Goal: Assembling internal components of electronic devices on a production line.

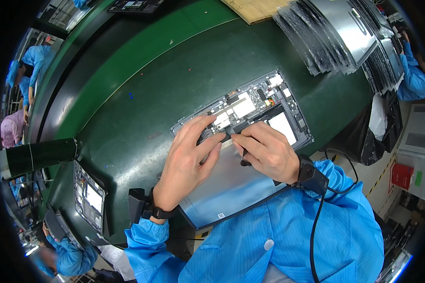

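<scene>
An opened laptop (243,106) lies on the green table in front of me, its circuit board and inner parts bare. Its screen (231,184) spreads flat toward my body. My left hand (189,153) rests over the left part of the board, fingers stretched and apart, fingertips touching near the hinge edge. Close beside them, my right hand (269,153) is closed in a pinch at the same edge. A short dark piece (245,161) shows under its curled fingers; what exactly it grips is hidden.
Another opened laptop (89,195) stands at the left edge, beside a dark green post (42,158). Stacked laptop panels in clear wrap (316,37) and a cardboard sheet (255,9) sit at the far right. A cable (316,236) hangs from my right wrist. Co-workers (71,257) are around.
</scene>
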The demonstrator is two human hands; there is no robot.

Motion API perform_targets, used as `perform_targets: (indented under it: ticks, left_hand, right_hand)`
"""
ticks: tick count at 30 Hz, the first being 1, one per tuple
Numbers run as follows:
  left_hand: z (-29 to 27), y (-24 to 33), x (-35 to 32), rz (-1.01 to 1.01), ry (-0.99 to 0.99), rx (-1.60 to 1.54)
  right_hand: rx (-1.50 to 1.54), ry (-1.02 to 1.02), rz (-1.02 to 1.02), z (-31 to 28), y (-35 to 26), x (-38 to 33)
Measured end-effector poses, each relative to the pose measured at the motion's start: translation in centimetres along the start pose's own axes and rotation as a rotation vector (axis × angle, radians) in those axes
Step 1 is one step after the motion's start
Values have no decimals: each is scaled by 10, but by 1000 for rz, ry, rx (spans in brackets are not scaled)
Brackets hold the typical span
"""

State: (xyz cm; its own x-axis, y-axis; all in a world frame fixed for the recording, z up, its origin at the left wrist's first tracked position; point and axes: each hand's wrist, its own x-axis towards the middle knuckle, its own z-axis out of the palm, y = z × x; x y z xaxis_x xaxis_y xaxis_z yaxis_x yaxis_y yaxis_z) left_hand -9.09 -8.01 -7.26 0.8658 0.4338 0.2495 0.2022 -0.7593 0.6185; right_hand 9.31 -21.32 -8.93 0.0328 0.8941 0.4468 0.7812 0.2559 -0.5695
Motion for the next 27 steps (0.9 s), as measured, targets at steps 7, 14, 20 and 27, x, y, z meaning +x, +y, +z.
perform_targets:
  ticks: [7, 14, 20, 27]
  left_hand:
    - [0, -1, -1, 0, -4, -19]
    - [-1, 1, -1, 1, -15, -9]
    - [-2, 1, -1, 4, -64, -5]
    - [-2, 1, -5, -21, -85, -26]
  right_hand:
    - [48, 11, -29, -1, 2, 0]
    - [25, 19, 12, 1, 0, 0]
    - [-7, 58, 33, 3, -2, 0]
    - [-2, 56, 31, 3, -4, 2]
